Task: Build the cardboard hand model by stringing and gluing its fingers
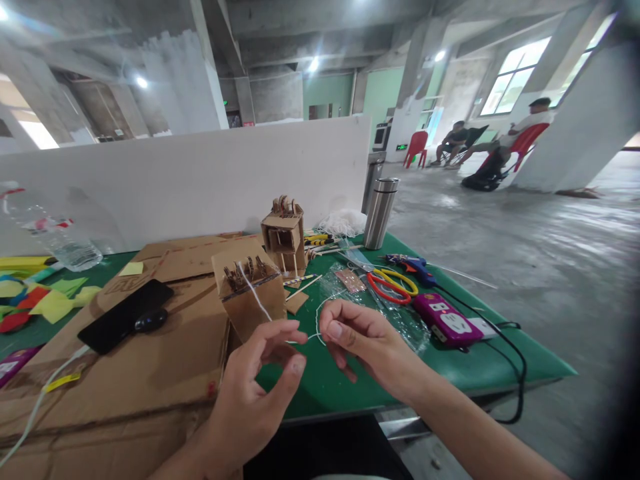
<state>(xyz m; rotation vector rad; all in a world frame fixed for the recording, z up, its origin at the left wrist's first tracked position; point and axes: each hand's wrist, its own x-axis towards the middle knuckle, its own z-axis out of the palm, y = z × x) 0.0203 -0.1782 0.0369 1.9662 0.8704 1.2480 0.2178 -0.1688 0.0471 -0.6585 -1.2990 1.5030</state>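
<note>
Green tabletop (325, 390) shows between right hand (367, 340) and edge (340, 414).

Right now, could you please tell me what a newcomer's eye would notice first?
Probably the bare right hand at centre, pinching a thin white string, and the bare left hand, open, beside it. The string leads to a brown cardboard piece just beyond the left hand. Farther back, a shiny silver metal bottle stands upright on the green tabletop.

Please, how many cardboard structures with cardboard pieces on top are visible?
2: the front structure, beyond the left hand, with white string at its top; the rear structure, before the white partition.
</note>
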